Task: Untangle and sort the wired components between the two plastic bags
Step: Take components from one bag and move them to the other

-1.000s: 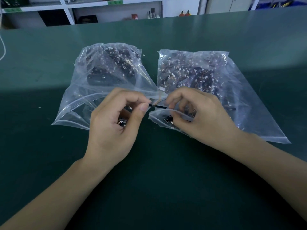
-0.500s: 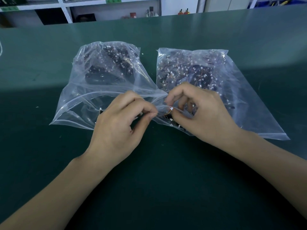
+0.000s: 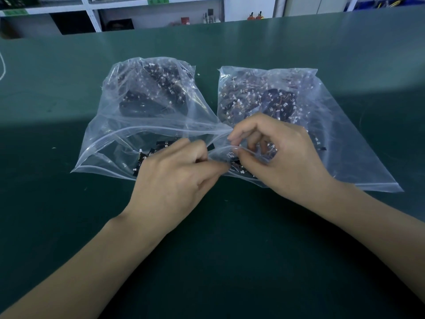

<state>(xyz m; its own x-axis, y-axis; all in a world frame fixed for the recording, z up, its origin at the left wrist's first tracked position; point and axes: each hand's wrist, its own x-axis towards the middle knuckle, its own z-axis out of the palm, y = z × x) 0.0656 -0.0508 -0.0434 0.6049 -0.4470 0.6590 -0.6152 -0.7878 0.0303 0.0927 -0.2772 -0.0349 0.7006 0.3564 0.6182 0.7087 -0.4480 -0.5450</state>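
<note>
Two clear zip bags lie side by side on the green table, each holding a dark tangle of wired components with small white connectors. The left bag gapes open toward me, with loose black components near its mouth. My left hand sits at that mouth, fingers curled, thumb and forefinger pinched together at the corner of the right bag; the wired component they pinch is almost hidden. My right hand pinches the right bag's front rim, its other fingers curled inside the opening over more components.
The green table stretches wide on all sides of the bags. White shelving with small items stands beyond the far edge. A thin white cord shows at the far left.
Both hands have dropped from above the gap between the bags to the bag mouths. The black component stretched between them a second ago no longer shows. My right hand now grips the right bag's rim.
</note>
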